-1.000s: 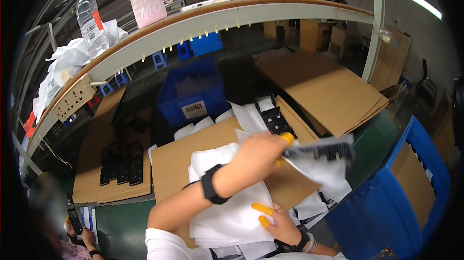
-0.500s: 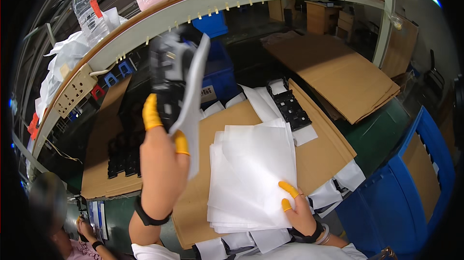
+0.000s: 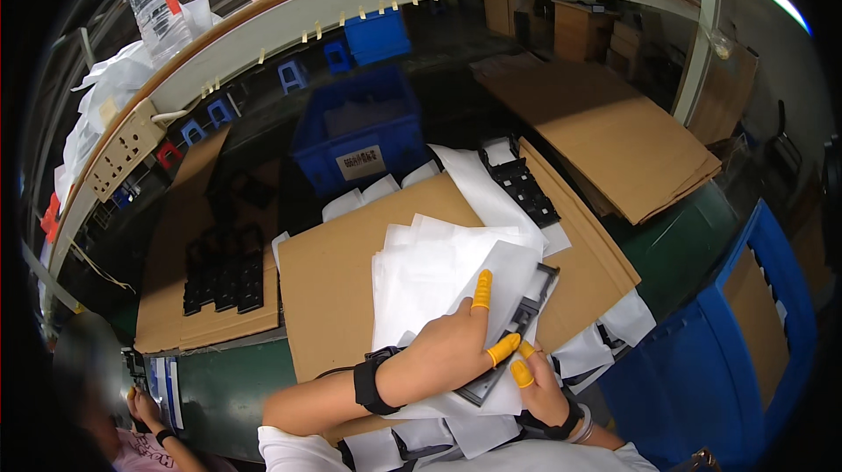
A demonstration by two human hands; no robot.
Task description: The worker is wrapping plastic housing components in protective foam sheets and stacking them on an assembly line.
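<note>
A black plastic frame [image 3: 524, 316] lies slanted on a stack of thin white sheets [image 3: 412, 272], partly covered by a translucent white sheet [image 3: 509, 263]. My left hand [image 3: 443, 347] grips the frame. Its index finger stretches over the covering sheet, and its thumb presses at the frame's edge. Close beside that thumb, my right hand [image 3: 545, 391] pinches a white sheet at the stack's near right corner, its thumb and index close together. Yellow finger cots cover the thumb and index of both hands. The frame's lower end is partly hidden beneath my left hand.
Under the stack lies a cardboard sheet [image 3: 329, 296]. Black frames [image 3: 224, 275] rest on cardboard at left, with another black part [image 3: 524, 191] behind the stack. A blue bin [image 3: 307, 156] stands beyond, a blue crate [image 3: 667, 384] at right. A co-worker's hand [image 3: 145, 406] shows lower left.
My left hand has come down and right from its raised position, bringing the black frame and its white sheet onto the stack beside my right hand. My right hand's fingertips have drawn together.
</note>
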